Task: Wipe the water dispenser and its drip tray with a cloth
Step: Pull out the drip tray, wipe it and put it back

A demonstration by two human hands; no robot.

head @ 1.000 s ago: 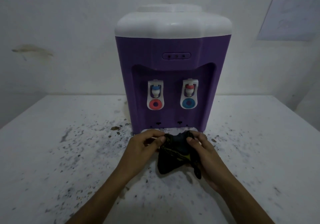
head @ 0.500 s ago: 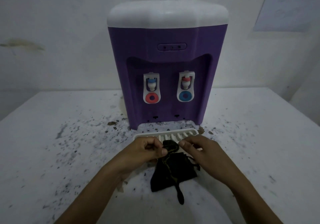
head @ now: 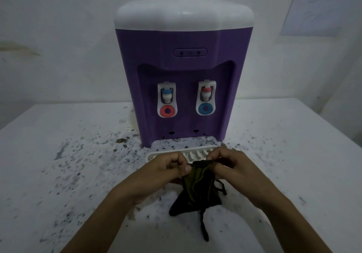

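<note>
Both hands pinch a dark cloth (head: 197, 190) before the dispenser (head: 184, 72).
Left hand (head: 168, 172) and right hand (head: 231, 166) close together; tray (head: 152, 156) out, wiping seemingly unstarted.

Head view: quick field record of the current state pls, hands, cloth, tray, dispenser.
left hand: pinches the cloth's top edge
right hand: pinches the same edge from the other side
cloth: dark, bunched, hanging from both hands
drip tray: white, slotted, out on the table in front of the dispenser, partly hidden by hands
dispenser: purple body, white top, two taps
table: white, dark specks
</note>
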